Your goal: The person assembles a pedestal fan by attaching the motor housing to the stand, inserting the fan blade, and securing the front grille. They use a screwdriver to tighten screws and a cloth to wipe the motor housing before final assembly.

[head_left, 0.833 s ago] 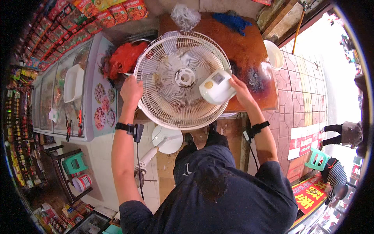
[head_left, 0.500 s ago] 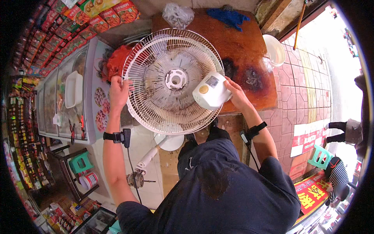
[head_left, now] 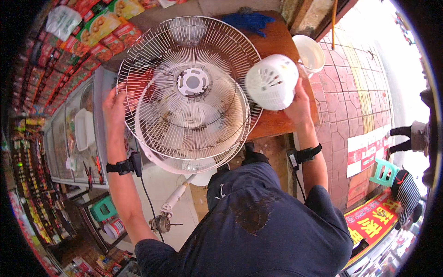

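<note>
A dusty white fan is raised in front of me. Its wire guard (head_left: 152, 55) fills the upper middle of the view, with white blades and a round hub (head_left: 193, 82) behind the wires. My left hand (head_left: 113, 107) grips the guard's left rim. At the guard's right edge, my right hand (head_left: 300, 105) holds the round white vented motor housing (head_left: 271, 82) from below. Both wrists wear black bands with cables. The fan's white pole (head_left: 175, 198) hangs down between my arms.
A brown wooden table (head_left: 277, 124) lies behind the fan, with a white bucket (head_left: 310, 53) and a blue cloth (head_left: 249, 21) on it. A glass display counter (head_left: 78, 134) stands at left with snack packets above. Green stools (head_left: 104, 210) (head_left: 385, 171) sit on either side. Another person (head_left: 408, 136) stands at right.
The fan has come up and much closer to the camera. The motor housing has turned so its vented side faces me. Both hands keep their grip.
</note>
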Motion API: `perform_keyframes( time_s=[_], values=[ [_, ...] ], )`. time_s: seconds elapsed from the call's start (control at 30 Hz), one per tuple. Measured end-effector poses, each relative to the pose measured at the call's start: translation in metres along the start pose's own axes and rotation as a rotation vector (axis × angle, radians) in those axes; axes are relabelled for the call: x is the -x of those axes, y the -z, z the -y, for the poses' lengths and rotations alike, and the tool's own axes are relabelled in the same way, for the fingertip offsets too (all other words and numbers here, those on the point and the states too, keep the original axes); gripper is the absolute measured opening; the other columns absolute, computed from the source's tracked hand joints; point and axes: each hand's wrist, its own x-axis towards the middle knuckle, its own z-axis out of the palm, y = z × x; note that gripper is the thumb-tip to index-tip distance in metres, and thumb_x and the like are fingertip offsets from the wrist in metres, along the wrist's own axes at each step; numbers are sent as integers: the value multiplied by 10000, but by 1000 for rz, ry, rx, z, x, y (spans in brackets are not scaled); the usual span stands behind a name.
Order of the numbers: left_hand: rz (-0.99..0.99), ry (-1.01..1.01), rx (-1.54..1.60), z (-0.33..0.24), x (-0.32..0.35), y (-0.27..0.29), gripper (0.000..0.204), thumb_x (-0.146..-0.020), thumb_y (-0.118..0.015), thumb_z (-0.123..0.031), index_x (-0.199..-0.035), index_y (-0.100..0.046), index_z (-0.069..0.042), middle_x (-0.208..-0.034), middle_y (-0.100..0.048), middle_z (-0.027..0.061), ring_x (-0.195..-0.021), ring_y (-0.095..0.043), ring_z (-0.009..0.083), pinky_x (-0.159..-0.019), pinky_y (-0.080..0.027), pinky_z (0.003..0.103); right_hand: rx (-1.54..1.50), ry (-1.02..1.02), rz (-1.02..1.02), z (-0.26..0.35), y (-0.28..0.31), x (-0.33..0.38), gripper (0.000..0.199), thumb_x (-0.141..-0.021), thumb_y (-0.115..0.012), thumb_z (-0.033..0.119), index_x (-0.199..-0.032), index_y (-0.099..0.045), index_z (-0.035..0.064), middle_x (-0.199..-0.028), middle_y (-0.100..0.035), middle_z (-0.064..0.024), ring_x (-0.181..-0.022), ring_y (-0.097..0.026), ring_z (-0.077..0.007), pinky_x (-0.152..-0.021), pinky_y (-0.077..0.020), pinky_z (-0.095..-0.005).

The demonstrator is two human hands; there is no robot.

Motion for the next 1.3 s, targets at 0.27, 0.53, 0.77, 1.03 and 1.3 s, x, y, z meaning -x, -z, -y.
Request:
perform_keyframes(
  time_s=[0.27,0.53,0.77,1.03,1.3],
  values=[
    [145,124,260,-10,-37,-154,335,-949,-557,-11,-1281,-553,23,-964,-691,178,-736,-733,272,-597,-590,377,170,296,-340,103,75,45,413,-1118,-510,313,-1429,-519,41,-1310,-645,-83,-1160,-636,-205,-990,-530,-366],
    [259,258,274,26,-6,-348,113,-826,-570,52,-923,-618,87,-849,-687,195,-703,-731,311,-628,-666,443,1583,342,-500,71,162,61,148,-999,-684,229,-1023,-670,83,-963,-680,-142,-907,-623,-292,-967,-440,-438],
    [91,547,406,78,42,-443,196,-889,-530,90,-1085,-539,83,-1002,-627,194,-817,-684,300,-693,-653,476,2063,440,-121,10,170,64,45,-917,-707,222,-943,-701,186,-1025,-679,27,-1171,-601,-187,-1139,-200,-617],
    [260,808,409,108,67,-451,340,-964,-649,-62,-1223,-472,71,-1168,-579,225,-1087,-645,358,-975,-576,504,2013,323,-58,-7,178,68,153,-876,-762,261,-993,-682,203,-964,-663,35,-1125,-605,-191,-1135,-213,-617],
    [555,590,579,67,81,-376,576,-1012,-625,-79,-1518,-362,6,-1368,-574,205,-1220,-634,351,-1010,-535,443,2031,314,-65,-8,175,80,147,-926,-739,252,-1025,-697,152,-971,-704,-2,-1030,-654,-194,-1129,-273,-580]
  ],
)
